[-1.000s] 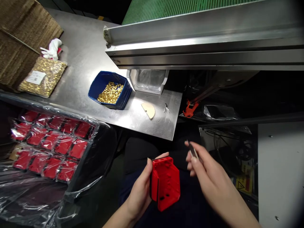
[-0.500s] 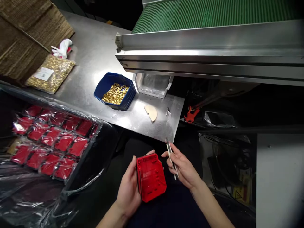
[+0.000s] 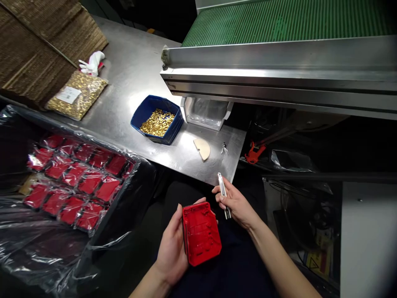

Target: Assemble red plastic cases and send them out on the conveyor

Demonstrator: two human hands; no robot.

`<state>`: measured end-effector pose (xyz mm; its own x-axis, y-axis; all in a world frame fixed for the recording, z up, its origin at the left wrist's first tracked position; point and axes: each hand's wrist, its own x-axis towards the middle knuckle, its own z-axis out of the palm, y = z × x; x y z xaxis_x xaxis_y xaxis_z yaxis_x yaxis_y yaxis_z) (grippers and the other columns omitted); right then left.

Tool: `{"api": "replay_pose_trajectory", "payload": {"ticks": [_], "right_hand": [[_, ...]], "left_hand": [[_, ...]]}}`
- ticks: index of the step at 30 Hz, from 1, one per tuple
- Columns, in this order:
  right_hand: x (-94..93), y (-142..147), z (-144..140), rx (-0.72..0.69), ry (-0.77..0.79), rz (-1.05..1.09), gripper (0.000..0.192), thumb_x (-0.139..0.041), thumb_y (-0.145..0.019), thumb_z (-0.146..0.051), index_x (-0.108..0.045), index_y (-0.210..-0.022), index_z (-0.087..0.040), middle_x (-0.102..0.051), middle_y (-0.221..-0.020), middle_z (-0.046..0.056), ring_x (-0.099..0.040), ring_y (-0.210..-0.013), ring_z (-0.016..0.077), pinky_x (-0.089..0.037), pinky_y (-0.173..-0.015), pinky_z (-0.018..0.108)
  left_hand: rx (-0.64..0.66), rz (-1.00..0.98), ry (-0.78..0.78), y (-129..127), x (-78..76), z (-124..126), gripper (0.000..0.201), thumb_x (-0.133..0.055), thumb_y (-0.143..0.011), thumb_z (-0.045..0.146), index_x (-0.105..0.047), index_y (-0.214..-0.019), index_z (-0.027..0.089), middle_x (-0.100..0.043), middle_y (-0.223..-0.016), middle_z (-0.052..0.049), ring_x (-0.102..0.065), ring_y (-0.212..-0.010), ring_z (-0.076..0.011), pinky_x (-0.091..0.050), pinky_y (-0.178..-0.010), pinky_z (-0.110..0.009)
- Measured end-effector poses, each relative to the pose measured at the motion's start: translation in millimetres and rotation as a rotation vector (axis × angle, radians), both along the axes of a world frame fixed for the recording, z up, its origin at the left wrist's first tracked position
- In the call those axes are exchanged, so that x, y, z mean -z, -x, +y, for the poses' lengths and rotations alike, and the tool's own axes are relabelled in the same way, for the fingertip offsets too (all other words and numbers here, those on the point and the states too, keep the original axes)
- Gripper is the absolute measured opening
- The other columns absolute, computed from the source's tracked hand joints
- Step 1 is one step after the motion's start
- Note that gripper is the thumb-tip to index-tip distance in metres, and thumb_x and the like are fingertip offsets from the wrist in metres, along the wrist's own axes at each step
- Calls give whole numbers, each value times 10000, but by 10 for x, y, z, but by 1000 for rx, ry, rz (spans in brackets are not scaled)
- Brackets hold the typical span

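Note:
My left hand (image 3: 174,247) holds a red plastic housing (image 3: 203,234) from its left side and beneath. The housing is a shallow open shell with a dark edge on the left, and its hollow inside with small posts and slots faces up. My right hand (image 3: 237,205) grips a slim white and dark utility knife (image 3: 222,188), pointing up and away, its tip near the table corner. The knife is apart from the housing, just to its upper right. Fingertips of my left hand are partly hidden behind the housing.
A blue bin (image 3: 175,131) of small brass parts stands on the metal table (image 3: 136,62), beside a clear tray (image 3: 203,122), a pale half-disc (image 3: 202,149) and small keys (image 3: 225,148). Left is a plastic-lined crate (image 3: 133,198) of wrapped red parts. A green conveyor (image 3: 279,25) overhangs the back.
The right hand has turned the utility knife so its white side faces up. The left hand still holds the red housing. The view has shifted slightly left.

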<state>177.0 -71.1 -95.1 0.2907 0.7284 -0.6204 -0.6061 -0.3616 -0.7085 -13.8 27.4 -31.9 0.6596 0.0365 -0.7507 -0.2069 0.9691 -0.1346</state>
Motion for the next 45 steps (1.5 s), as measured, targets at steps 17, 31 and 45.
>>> {"api": "replay_pose_trajectory", "payload": {"ticks": [17, 31, 45], "right_hand": [[454, 295, 2253, -140, 349, -848, 512, -587, -863, -173, -505, -1361, -93, -587, -1346, 189, -590, -1242, 279, -428, -1131, 470], [196, -874, 1281, -100, 667, -1245, 372, -639, -822, -362, -620, -1094, -109, -594, -1210, 254, -590, -1179, 427, -437, -1040, 573], [-1368, 66, -59, -427, 144, -737, 132, -634, -969, -395, -621, -1041, -286, -646, -921, -20, -603, -757, 108, -512, -672, 197]], "left_hand": [[-136, -8, -87, 346, -7, 82, 626, -455, -1048, 484, -423, -1582, 159, -721, -1271, -204, -705, -1169, -338, -501, -1070, -468], [-42, -82, -19, 309, 46, 148, 638, -443, -1039, 532, -471, -1552, 152, -729, -1245, -214, -719, -1128, -347, -513, -1024, -466], [199, -267, -194, 255, -185, -141, 698, -434, -984, 680, -502, -1535, 257, -639, -1430, -140, -535, -1401, -329, -268, -1246, -501]]}}
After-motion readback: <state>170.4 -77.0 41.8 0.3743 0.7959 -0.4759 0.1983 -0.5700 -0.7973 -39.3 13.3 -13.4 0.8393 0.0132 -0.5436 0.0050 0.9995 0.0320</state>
